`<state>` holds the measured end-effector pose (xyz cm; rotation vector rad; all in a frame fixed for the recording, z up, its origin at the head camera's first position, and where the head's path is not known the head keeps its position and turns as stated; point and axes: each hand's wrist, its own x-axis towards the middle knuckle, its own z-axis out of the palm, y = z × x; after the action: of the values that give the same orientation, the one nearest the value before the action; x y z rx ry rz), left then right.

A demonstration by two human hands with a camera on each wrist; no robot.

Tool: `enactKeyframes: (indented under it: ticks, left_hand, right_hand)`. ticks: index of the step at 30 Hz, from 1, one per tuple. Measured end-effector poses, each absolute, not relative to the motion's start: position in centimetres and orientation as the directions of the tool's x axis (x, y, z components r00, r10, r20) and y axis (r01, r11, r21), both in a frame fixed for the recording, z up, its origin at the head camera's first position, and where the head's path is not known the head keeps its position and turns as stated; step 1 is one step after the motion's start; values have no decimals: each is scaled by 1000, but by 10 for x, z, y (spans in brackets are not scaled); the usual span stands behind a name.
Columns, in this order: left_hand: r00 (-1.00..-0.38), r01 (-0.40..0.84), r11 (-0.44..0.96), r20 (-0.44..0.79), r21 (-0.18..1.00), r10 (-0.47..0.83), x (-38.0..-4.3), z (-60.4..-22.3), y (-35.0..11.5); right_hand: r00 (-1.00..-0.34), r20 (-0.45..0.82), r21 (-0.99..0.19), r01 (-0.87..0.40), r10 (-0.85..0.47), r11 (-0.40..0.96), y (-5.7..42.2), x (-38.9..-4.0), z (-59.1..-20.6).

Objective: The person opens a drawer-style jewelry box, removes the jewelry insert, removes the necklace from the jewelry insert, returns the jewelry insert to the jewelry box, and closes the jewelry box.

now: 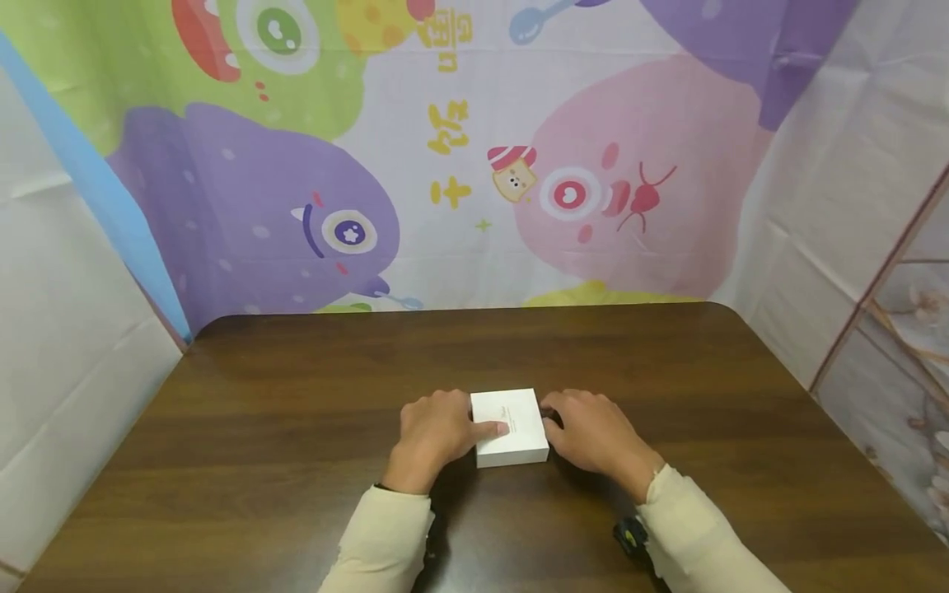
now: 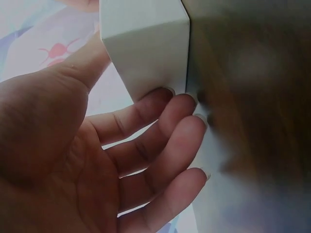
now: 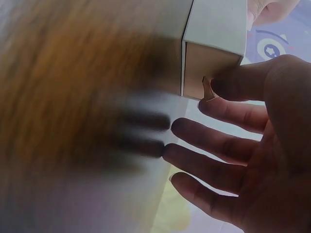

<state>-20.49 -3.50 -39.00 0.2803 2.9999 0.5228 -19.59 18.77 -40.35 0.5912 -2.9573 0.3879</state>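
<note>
Brown tabletop (image 1: 259, 461) — left hand (image 1: 436, 432), thumb (image 1: 491, 429) atop, grips white box (image 1: 522, 422); right hand (image 1: 593, 432) pinches tab (image 3: 207, 89).

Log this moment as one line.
left hand: holds white box | right hand: pinches small tab | white box: on table

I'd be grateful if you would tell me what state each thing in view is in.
White box: lying flat, apparently closed.
Small tan tab: sticking out from the box's side, apparently pinched.
Left hand: holding the box, thumb on its top.
Right hand: thumb and forefinger at the tab.
Table: supporting the box.
Patterned backdrop: hanging behind the table, its print turned sideways.
</note>
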Motion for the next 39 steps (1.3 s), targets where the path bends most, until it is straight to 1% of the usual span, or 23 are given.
enactKeyframes:
  ticks: [8,14,22,26,35,39]
  left_hand:
    - [-976,151,910,-85,387,198,-203,-395,-38]
    - [-977,164,904,-65,396,205,-204,-396,-43]
    - [-974,171,898,-68,405,216,-210,-395,-42]
    - [-976,164,898,-68,408,209,-214,-393,-39]
    - [-973,160,897,-87,412,214,-208,-394,-41]
    - [-973,161,895,-84,416,215,-209,-394,-40]
  right_hand:
    - [-916,139,-218,-400,-377,890,188,-193,-405]
    - [-916,138,-205,-398,-376,894,185,-192,-407]
    - [-920,118,-220,-392,-374,893,187,-195,-404]
    - [-908,140,-200,-415,-394,887,190,-199,-400]
    - [-897,109,-177,-442,-428,880,187,-199,-400]
    - [-888,122,-145,-458,-444,877,188,-201,-400]
